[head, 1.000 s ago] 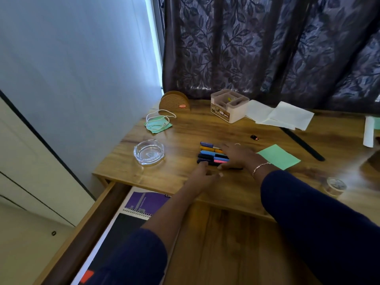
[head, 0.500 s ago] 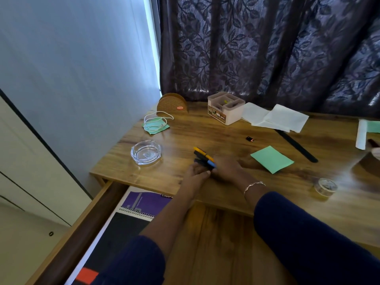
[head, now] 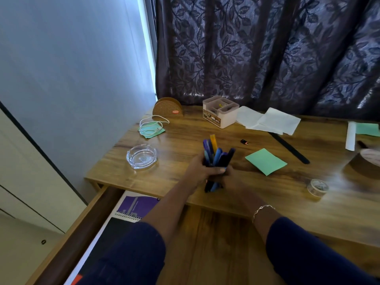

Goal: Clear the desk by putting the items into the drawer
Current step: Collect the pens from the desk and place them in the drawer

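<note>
At the lower left of the frame, the open wooden drawer [head: 96,212] holds a spiral notebook with a purple and black cover [head: 131,208]. Mid-frame, over the front edge of the wooden desk [head: 185,136], the left hand [head: 197,171] is wrapped round an upright bundle of blue, black and yellow pens [head: 216,156]. The right hand [head: 232,182] curls about the bundle's lower ends. Keeping both grips tight should stop pens sliding out on the way down. Farther back, the clear glass ashtray [head: 141,156] shows no contents. The white compartmented organiser box [head: 221,115] holds something yellow, too small to identify.
</note>
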